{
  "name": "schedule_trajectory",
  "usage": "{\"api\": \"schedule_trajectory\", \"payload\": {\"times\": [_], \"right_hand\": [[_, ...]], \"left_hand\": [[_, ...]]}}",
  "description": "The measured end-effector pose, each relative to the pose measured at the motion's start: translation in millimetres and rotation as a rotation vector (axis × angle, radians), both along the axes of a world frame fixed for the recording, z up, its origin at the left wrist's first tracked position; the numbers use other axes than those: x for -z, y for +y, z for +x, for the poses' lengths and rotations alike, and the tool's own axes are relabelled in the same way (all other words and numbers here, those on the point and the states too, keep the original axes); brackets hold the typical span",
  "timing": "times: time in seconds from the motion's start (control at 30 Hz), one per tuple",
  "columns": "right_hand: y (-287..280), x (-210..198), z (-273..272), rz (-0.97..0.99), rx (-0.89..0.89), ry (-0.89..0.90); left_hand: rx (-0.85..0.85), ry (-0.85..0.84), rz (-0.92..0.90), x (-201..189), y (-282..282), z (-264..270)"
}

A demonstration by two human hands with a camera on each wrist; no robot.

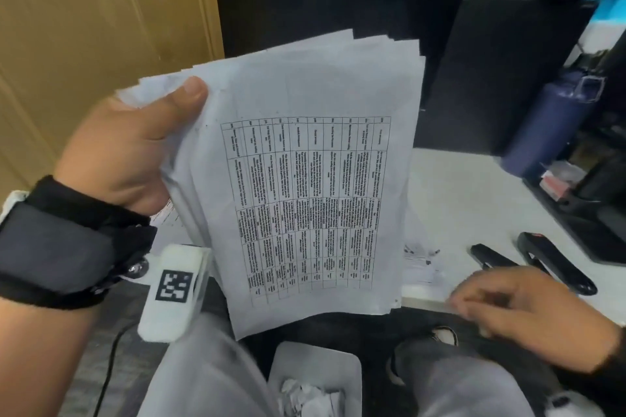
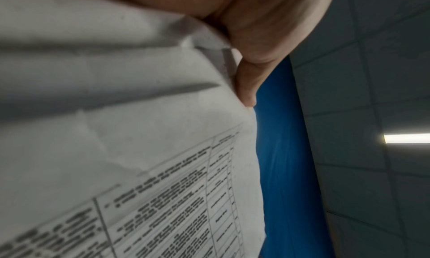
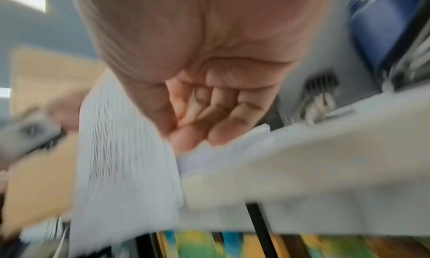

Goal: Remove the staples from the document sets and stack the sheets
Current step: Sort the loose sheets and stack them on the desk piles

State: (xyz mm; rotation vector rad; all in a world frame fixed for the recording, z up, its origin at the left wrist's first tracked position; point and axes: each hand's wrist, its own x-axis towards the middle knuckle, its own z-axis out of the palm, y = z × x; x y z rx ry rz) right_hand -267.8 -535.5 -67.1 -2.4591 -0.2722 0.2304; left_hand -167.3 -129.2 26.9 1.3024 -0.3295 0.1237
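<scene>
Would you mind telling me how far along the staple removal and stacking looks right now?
Done: cannot tell; no pulled staples show. In hand: the left hand grips a loosely fanned bundle of sheets by one corner, above the lap. The right hand hovers empty at the desk edge near more papers and two black tools. Left: stacking on the desk.

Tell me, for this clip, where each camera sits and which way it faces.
Head: looks down at the left hand gripping the paper stack, the right hand over the desk edge.
Left wrist: looks up along the palm, the printed sheets, ceiling beyond.
Right wrist: blurred; looks along loosely curled fingers toward the desk.
All show the stack.
</scene>
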Motion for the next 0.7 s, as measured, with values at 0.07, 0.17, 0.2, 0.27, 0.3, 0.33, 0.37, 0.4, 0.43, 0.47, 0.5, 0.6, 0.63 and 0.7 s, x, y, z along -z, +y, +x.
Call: {"api": "schedule_trajectory", "payload": {"times": [0.07,0.17,0.2,0.27,0.3,0.33,0.37,0.4,0.43,0.47,0.5,0.6,0.63,0.7], "right_hand": [[-2,-34,4,0.236,0.158,-0.301],[16,-70,29,0.307,0.098,-0.448],[25,-77,40,0.363,0.074,-0.419],[40,-84,62,0.598,0.035,-0.400],[48,-89,71,0.709,0.053,-0.429],[55,-93,77,0.779,0.100,-0.467],[58,-95,82,0.812,0.151,-0.509],[60,-98,86,0.814,0.202,-0.557],[60,-99,90,0.810,0.247,-0.599],[60,-99,94,0.809,0.277,-0.629],[60,-97,98,0.809,0.307,-0.652],[64,-87,103,0.803,0.408,-0.672],[66,-83,103,0.798,0.418,-0.664],[70,-73,103,0.793,0.411,-0.644]], "left_hand": [[-0.006,0.013,0.011,-11,-7,0],[0.024,0.020,0.011,-36,-27,3],[0.043,0.012,0.012,-46,-35,4],[0.047,-0.036,0.021,-67,-52,7],[0.043,-0.079,0.015,-76,-61,8],[0.023,-0.130,0.010,-84,-68,11],[-0.006,-0.188,0.020,-90,-75,13],[-0.075,-0.246,0.051,-95,-81,14],[-0.183,-0.308,0.106,-98,-87,12],[-0.287,-0.366,0.155,-97,-90,13],[-0.349,-0.398,0.181,-92,-91,16],[-0.341,-0.274,0.314,-56,-92,24],[-0.270,-0.199,0.354,-39,-93,26],[-0.187,-0.087,0.363,-3,-93,32]]}}
